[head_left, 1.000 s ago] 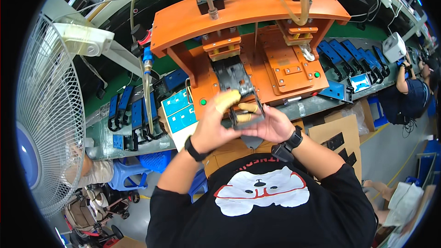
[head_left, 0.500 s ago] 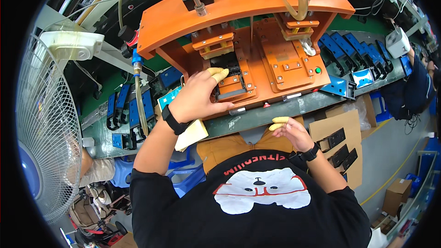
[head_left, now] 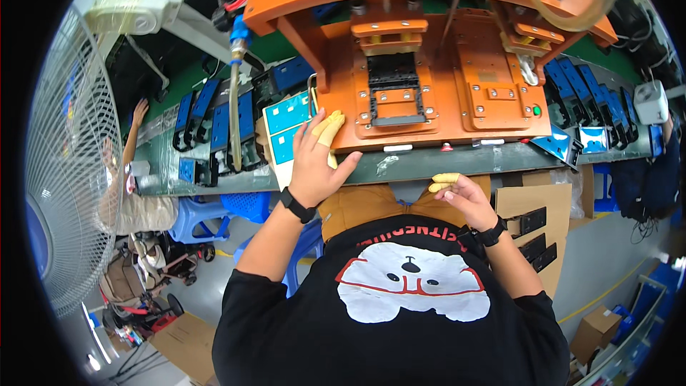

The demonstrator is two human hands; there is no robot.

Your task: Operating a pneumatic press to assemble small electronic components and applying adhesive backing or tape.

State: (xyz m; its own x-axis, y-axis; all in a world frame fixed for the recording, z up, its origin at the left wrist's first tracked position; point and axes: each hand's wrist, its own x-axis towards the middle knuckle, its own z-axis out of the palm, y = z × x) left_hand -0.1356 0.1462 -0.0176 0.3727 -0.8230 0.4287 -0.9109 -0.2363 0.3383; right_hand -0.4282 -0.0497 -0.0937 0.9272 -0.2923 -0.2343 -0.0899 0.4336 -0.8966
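My left hand (head_left: 314, 168) is open above the bench's front edge. Its fingers point at the sheet of blue film labels (head_left: 289, 126) beside the orange press (head_left: 336, 50), and its thumb is spread to the right. Yellow finger cots cover some fingertips on both hands. Close to my body, past the bench edge, hangs my right hand (head_left: 463, 199), fingers loosely bent, nothing seen in them. A black plastic frame (head_left: 393, 69) lies in the press's left fixture (head_left: 396, 129), under the raised pressing head (head_left: 389, 36). The right fixture (head_left: 498, 93) holds no frame.
Blue-filmed black parts (head_left: 221, 125) stand on the bench at left, with more (head_left: 589, 86) at right. A clear hose (head_left: 234, 114) hangs at the press's left. A fan (head_left: 71, 157) stands far left. Black parts lie on cardboard (head_left: 561, 204) by my right arm. Another person's arm (head_left: 136, 125) shows at left.
My left hand has drawn back from the left fixture toward the blue label sheet, uncovering the black frame. My right hand stays low near my body. The view has shifted.
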